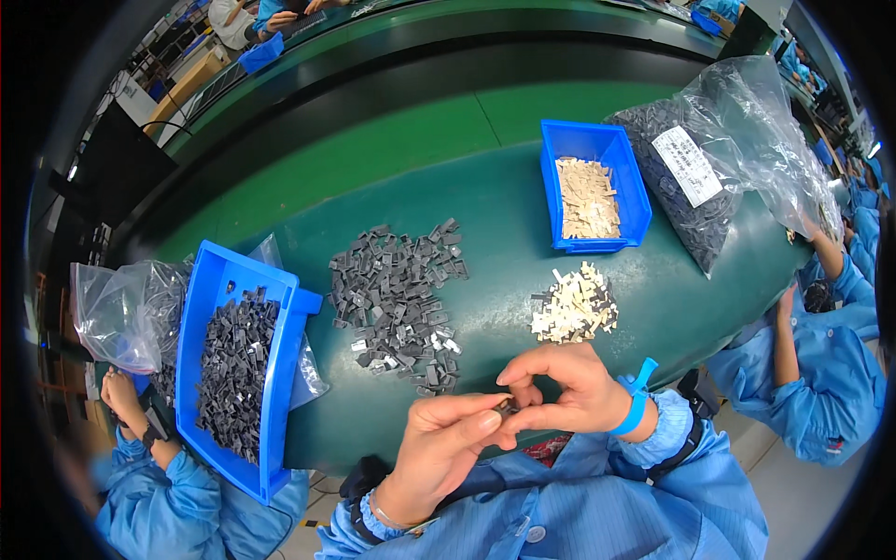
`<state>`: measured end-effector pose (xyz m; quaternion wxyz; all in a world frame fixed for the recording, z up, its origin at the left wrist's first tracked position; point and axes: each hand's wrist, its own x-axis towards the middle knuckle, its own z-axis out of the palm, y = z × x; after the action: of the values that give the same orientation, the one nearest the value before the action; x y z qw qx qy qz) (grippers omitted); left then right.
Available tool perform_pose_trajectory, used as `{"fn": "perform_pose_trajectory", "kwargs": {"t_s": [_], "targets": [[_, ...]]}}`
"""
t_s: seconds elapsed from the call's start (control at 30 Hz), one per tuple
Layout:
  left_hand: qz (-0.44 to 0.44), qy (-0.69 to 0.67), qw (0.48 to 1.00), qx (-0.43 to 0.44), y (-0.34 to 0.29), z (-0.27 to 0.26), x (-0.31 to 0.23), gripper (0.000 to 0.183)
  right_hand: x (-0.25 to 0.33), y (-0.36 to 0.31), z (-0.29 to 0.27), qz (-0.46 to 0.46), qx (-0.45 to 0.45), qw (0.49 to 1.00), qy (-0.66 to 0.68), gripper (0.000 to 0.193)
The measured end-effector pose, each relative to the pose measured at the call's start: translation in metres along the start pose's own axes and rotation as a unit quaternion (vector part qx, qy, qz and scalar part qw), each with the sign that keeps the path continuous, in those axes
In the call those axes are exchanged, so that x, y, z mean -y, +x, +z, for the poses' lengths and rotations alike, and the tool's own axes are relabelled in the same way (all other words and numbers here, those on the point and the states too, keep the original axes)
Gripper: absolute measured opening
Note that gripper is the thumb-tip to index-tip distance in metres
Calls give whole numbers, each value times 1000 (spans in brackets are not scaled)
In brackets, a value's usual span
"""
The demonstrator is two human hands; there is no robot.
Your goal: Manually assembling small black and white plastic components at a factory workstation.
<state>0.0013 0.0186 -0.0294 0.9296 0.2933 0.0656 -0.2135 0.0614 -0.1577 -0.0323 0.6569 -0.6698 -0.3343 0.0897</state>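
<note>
Close to the table's near edge, my left hand (443,446) pinches a small dark plastic piece (506,407) between thumb and fingertips. My right hand (571,390), with a blue band at the wrist, meets it there; its thumb and fingers close on the piece's other side. Fingertips cover most of the piece. Beyond my right hand lies a heap of small cream-coloured pieces (577,303) with some dark bits among them. Up and left of my hands spreads a loose pile of small dark grey plastic pieces (397,294).
A blue bin (303,308) of dark pieces stands at the left, beside a clear bag (121,317). At the far right, another blue bin (635,215) holds beige slips, next to a labelled bag of dark parts (686,177). People (803,355) in blue sit on both sides.
</note>
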Motion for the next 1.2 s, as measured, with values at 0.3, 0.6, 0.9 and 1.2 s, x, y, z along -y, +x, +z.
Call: {"fn": "perform_pose_trajectory", "kwargs": {"t_s": [0.3, 0.6, 0.9, 1.2], "targets": [[549, 432, 579, -420, -38, -29, -99, 25, -5, 7, -75, -5, -36, 883, -468, 10], [418, 758, 370, -338, -14, -21, -88, 37, -26, 10, -67, 56, 17, 842, -537, 17], [356, 614, 702, -66, 20, 9, -25, 27, -29, 10, -74, 85, 4, 896, -435, 9], [122, 355, 927, -17, 42, 5, 14, 25, -20, 3, -48, 104, -209, 950, -207, 11]]}}
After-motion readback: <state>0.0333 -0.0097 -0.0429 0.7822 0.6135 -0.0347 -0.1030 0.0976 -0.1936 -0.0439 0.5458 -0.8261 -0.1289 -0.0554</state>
